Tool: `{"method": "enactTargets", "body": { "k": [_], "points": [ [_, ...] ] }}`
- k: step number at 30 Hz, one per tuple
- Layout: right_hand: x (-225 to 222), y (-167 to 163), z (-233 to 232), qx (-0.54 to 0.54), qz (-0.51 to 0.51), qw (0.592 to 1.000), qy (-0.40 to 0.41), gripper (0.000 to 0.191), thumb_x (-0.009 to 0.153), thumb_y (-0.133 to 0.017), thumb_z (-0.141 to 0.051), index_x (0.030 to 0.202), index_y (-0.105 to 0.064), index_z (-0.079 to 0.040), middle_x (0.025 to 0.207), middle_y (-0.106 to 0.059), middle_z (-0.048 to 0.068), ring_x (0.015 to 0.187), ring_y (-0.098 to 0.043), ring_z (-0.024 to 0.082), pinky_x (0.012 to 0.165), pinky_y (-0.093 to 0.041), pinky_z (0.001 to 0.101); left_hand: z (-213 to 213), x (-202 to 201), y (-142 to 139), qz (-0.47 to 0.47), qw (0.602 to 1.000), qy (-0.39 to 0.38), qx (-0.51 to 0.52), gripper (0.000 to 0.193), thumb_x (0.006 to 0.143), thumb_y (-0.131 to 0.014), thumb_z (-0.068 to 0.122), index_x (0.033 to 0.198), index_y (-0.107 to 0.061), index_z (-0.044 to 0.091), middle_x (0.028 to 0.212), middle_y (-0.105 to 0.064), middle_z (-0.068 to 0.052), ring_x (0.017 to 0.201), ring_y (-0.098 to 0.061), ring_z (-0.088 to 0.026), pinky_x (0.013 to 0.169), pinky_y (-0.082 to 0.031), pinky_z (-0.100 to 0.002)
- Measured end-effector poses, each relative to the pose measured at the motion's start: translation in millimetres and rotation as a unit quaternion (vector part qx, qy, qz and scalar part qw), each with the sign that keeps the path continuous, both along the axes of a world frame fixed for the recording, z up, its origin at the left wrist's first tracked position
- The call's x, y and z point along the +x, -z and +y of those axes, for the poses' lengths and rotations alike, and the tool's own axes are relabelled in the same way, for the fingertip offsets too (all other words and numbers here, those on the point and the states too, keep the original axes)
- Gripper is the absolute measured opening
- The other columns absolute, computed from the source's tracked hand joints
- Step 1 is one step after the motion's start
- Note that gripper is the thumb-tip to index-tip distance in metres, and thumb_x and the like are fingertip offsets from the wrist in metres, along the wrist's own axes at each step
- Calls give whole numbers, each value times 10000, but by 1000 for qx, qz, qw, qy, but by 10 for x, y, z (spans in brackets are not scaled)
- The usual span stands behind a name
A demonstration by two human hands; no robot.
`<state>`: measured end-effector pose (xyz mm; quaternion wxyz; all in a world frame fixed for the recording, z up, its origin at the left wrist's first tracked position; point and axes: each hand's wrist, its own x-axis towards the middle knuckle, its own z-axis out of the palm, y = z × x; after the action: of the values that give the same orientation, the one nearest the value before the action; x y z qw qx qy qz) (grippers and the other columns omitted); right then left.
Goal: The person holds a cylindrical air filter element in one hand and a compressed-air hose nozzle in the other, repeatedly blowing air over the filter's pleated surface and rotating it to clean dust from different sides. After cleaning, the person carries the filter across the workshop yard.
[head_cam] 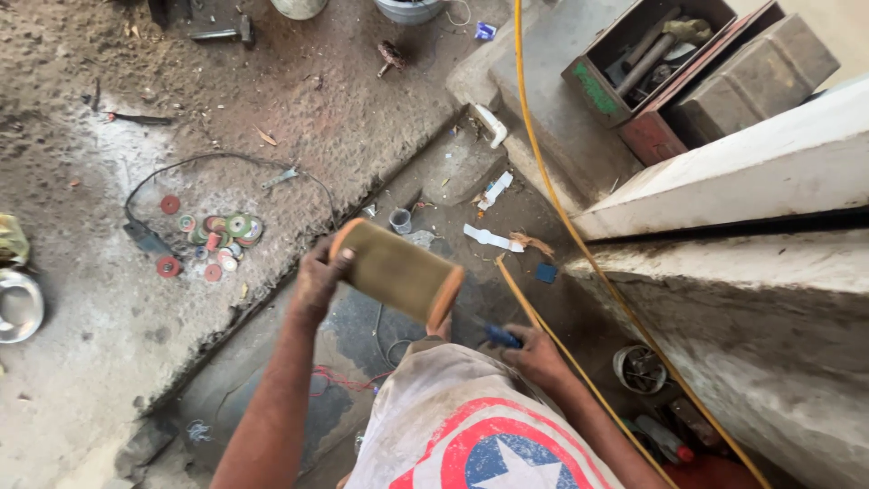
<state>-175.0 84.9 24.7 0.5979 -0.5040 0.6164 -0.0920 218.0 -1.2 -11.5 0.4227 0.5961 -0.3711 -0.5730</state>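
My left hand [319, 279] grips one end of a cylindrical air filter [398, 272], olive-tan pleated body with orange end caps, held out level over the dirty floor. My right hand [534, 355] is closed on a blue-handled air blow tool [501, 337], which connects to a yellow hose [543, 181] running up across the floor. The tool's tip sits just below the filter's right end cap. My shirt, white with a red and blue round star emblem [489, 435], fills the lower middle.
Several coloured discs and washers [213, 240] lie on the ground at left beside a black cable. An open metal toolbox [647, 54] sits top right. A concrete ledge [751, 181] runs along the right. A small tin [639, 369] and bottles sit below it.
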Motion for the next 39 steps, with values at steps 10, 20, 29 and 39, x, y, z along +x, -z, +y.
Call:
{"method": "enactTargets", "body": {
  "k": [10,20,29,39],
  "points": [
    [301,-289,-313,-12,169,982,-80,217,763,-701,-193,948,-729,-83,779,-716,154,733,-687,288,739,-519,433,123,-160,144,11,992,110,68,912,697,-869,438,1423,-527,5,1271,-677,-157,1198,-630,-278,1048,-497,-399],
    [-29,-89,6,-2,70,997,-29,224,751,-676,-106,952,-769,-67,685,-683,47,631,-598,127,626,-508,328,-65,69,48,9,999,30,29,806,755,-857,394,1386,-603,-39,1218,-690,-169,1136,-641,-277,1009,-516,-411],
    [164,-169,-222,-27,92,994,-43,143,787,-672,-126,850,-659,1,653,-620,109,606,-549,181,611,-479,382,-13,-265,-103,64,991,120,7,842,717,-860,404,1413,-558,39,1268,-679,-135,1195,-628,-257,1049,-493,-396],
    [30,-112,-123,-24,76,996,-36,175,767,-678,-145,903,-709,-39,645,-590,81,604,-532,170,604,-469,367,1,-41,165,4,993,109,38,872,688,-883,434,1379,-571,3,1211,-709,-133,1140,-657,-254,1021,-515,-401]
  ]
}}
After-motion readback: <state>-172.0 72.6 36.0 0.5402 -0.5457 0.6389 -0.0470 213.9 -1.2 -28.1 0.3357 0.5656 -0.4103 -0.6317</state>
